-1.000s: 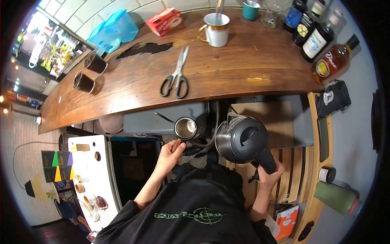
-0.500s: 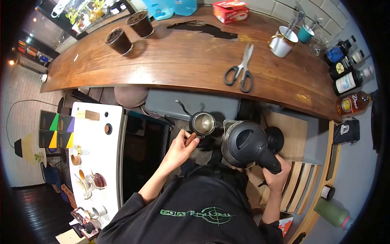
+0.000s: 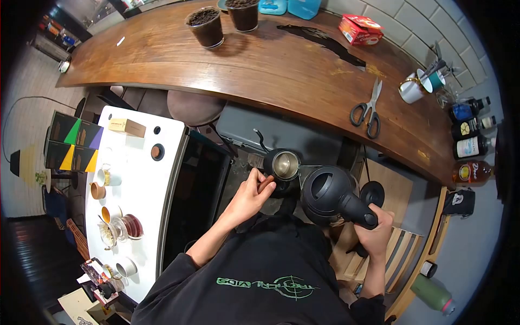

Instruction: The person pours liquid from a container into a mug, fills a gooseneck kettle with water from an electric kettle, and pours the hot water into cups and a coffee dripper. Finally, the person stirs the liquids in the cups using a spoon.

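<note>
The right hand grips the kettle by its handle, leaving the spout free beside the pot, which the left hand holds mouth upward.

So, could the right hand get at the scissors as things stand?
Probably not: the right hand is wrapped around the handle of the kettle, so its grip is taken, though nothing seems to cover the scissors on the wooden counter.

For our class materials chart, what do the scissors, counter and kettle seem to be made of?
Scissors: smooth, silvery metal blades; black handles, likely plastic.
Counter: wood by its grain, probably varnished, being shiny.
Kettle: satin-black lid and handle, probably moulded plastic.
</note>
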Tool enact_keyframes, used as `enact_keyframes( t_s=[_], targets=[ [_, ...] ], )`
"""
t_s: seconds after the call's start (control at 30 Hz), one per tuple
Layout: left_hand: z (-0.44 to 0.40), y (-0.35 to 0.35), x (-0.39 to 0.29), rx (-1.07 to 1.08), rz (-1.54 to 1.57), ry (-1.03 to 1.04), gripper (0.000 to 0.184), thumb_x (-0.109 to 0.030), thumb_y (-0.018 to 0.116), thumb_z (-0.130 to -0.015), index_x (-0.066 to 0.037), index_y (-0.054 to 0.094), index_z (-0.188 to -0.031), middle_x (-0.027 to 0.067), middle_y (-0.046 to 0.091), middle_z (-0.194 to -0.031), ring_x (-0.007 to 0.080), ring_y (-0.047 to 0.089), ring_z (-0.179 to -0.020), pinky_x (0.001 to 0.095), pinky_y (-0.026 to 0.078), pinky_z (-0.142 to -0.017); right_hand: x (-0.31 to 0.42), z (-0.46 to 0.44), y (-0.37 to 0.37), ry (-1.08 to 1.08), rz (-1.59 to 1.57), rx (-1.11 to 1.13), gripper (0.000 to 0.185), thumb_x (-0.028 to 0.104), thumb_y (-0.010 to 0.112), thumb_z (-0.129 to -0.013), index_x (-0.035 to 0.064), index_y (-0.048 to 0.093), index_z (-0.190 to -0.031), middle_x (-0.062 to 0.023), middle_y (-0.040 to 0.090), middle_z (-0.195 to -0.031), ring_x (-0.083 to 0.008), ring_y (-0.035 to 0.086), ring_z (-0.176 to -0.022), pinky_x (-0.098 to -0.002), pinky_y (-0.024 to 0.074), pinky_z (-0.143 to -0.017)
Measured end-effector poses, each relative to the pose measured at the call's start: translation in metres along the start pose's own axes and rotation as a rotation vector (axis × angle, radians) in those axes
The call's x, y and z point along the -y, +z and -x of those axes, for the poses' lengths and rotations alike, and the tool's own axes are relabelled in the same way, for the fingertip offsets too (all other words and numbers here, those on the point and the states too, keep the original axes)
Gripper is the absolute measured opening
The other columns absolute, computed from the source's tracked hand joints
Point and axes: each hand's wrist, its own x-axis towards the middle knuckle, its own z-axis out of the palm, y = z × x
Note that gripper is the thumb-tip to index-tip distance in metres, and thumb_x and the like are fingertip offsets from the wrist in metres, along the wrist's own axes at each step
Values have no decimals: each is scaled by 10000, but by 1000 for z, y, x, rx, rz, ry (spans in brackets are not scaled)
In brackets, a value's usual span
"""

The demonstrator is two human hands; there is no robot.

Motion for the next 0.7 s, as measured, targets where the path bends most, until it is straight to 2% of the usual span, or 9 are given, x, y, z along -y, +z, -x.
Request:
enact_keyframes(
  t_s=[0.03,0.07,0.27,0.5,0.57,0.7],
  targets=[
    [1,1,4,-22,47,54,318,-229,609,-984,-5,385,-953,236,681,-986,196,650,-886,345,492,-766,5,-4,-1,0,15,38,201,38,692,-623,3,493,-623,-120,400,-534,-229,449,-451,-297,351,-494],
    [0,1,7,-45,94,108,311,-221,607,-985,-4,386,-959,264,683,-1063,225,675,-982,353,501,-820,9,-7,0,-7,21,45,201,38,692,-623,3,493,-623,-120,400,-534,-229,449,-451,-297,351,-494],
    [0,2,17,6,158,106,298,-212,604,-984,-7,388,-967,279,671,-1117,304,653,-1122,364,501,-871,27,-19,-1,-20,119,113,160,28,701,-653,-10,546,-644,-145,455,-543,-258,500,-465,-302,383,-500],
    [4,-4,15,23,163,39,292,-221,594,-989,-10,393,-964,276,667,-1139,290,658,-1107,372,502,-866,32,-24,-1,-17,138,137,153,36,721,-658,-7,574,-656,-156,489,-552,-271,532,-483,-311,404,-509],
    [6,-9,9,73,122,-67,295,-228,590,-991,-11,393,-963,280,660,-1154,281,653,-1109,363,499,-866,32,-25,-1,-13,130,143,152,36,722,-658,-6,576,-659,-154,492,-552,-269,535,-485,-311,407,-510],
    [9,-8,11,46,141,-17,296,-229,590,-992,-12,390,-962,282,657,-1159,268,648,-1110,350,495,-865,37,-26,-1,-36,146,151,149,36,723,-659,-5,580,-663,-151,504,-555,-268,546,-489,-308,413,-515]
  ],
)
